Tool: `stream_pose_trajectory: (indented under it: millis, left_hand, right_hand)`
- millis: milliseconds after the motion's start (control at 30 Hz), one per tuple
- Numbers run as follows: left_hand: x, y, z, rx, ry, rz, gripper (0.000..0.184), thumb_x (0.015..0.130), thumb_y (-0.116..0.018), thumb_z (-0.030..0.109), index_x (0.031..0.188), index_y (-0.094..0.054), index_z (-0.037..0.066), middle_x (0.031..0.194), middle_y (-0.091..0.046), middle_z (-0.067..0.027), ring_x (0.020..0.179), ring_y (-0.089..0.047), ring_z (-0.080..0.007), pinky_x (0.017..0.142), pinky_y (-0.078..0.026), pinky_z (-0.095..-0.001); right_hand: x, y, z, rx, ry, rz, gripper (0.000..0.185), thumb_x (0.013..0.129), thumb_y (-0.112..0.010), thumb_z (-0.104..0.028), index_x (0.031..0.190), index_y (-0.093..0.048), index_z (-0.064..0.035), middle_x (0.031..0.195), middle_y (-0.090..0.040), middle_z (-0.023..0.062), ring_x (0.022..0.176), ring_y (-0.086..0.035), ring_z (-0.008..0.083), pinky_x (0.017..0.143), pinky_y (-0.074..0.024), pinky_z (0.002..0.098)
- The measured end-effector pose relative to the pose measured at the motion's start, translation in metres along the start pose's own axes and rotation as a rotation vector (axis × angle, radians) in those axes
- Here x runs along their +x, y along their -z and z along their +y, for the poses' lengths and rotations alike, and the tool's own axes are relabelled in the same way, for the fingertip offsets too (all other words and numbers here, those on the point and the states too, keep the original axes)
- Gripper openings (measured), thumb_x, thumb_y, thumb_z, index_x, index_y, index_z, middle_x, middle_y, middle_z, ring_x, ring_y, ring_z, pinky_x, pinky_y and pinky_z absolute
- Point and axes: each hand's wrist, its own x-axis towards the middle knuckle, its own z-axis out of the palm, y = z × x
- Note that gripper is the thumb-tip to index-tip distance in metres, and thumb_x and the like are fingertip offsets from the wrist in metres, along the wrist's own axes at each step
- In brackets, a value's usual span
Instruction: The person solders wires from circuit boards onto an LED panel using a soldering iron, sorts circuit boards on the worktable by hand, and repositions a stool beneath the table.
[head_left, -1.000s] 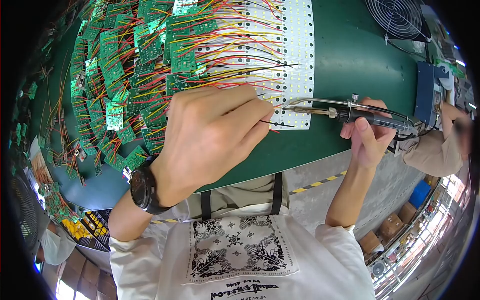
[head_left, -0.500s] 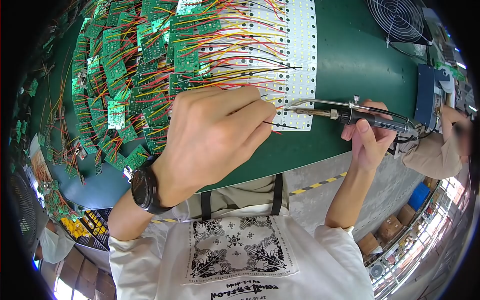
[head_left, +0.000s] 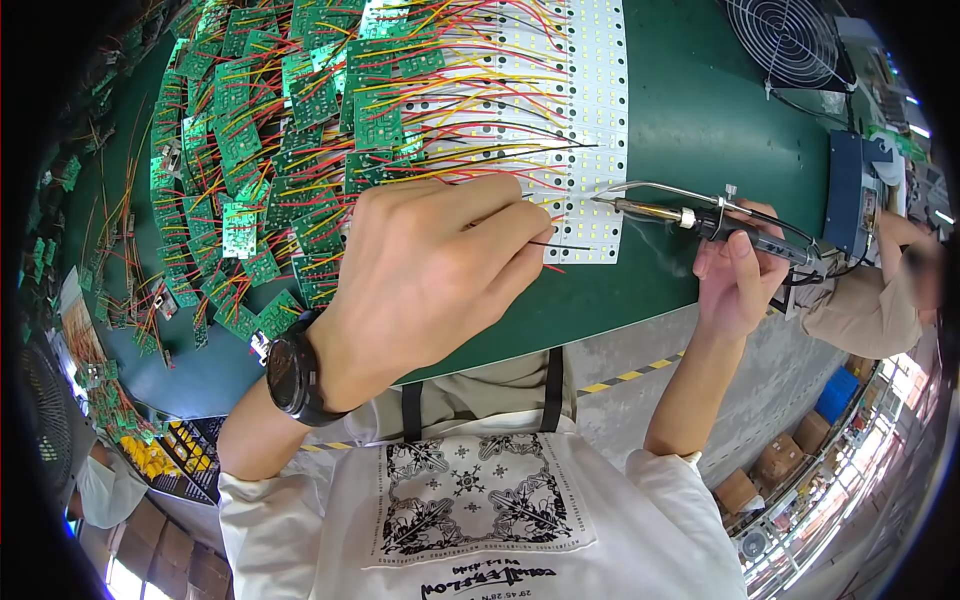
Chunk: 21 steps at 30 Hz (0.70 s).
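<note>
My left hand (head_left: 430, 255), with a black watch on its wrist, is closed in a pinch over the near end of the white LED strips (head_left: 600, 120). From its fingertips a black wire (head_left: 570, 246) sticks out to the right, with a short red wire end just below. My right hand (head_left: 740, 265) is wrapped around a soldering iron (head_left: 735, 228) fitted with a thin metal solder feed tube (head_left: 660, 188). The iron's tip points left above the strips' right edge, apart from the black wire. Faint smoke hangs below the tip.
Green circuit boards (head_left: 375, 100) with red, yellow and black wires cover the left and middle of the green table (head_left: 700, 110). A fan (head_left: 790, 40) and a blue box (head_left: 850, 190) stand at the right. Another person's arm (head_left: 900, 235) shows beyond.
My right hand has drawn the soldering iron slightly right and up, away from my left fingertips. Smoke now shows under its tip. My left hand stays nearly still.
</note>
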Motion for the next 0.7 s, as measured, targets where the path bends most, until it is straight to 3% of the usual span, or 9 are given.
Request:
stream_pose_trajectory:
  millis: [300,500,700]
  left_hand:
    - [0.011,0.015,0.010,-0.123,0.030,-0.198,0.012,0.069,-0.073,0.003,0.079,-0.066,0.005,0.083,-0.058,-0.0029,0.056,-0.056,-0.0138,0.048,-0.043,-0.0278]
    - [0.012,0.013,0.006,-0.199,-0.045,-0.251,0.010,0.072,-0.071,0.006,0.078,-0.063,0.004,0.075,-0.059,-0.0057,0.059,-0.058,-0.0225,0.053,-0.046,-0.0319]
    - [0.012,0.014,0.008,-0.053,-0.102,-0.222,0.010,0.073,-0.071,0.010,0.078,-0.064,0.005,0.072,-0.059,-0.0060,0.059,-0.058,-0.0240,0.053,-0.046,-0.0331]
  right_hand:
    - [0.001,-0.002,-0.002,-0.027,-0.033,0.037,0.028,0.082,-0.066,-0.002,0.105,-0.054,0.0089,0.080,-0.063,0.0144,0.049,-0.057,0.0163,0.040,-0.0429,0.0243]
    - [0.001,-0.006,-0.005,-0.019,-0.063,0.053,0.026,0.082,-0.066,-0.002,0.103,-0.056,0.0085,0.077,-0.063,0.0142,0.049,-0.056,0.0159,0.040,-0.0414,0.0239]
    - [0.002,-0.008,-0.008,-0.014,-0.100,0.056,0.024,0.082,-0.066,0.000,0.103,-0.056,0.0081,0.071,-0.062,0.0130,0.049,-0.056,0.0160,0.042,-0.0424,0.0239]
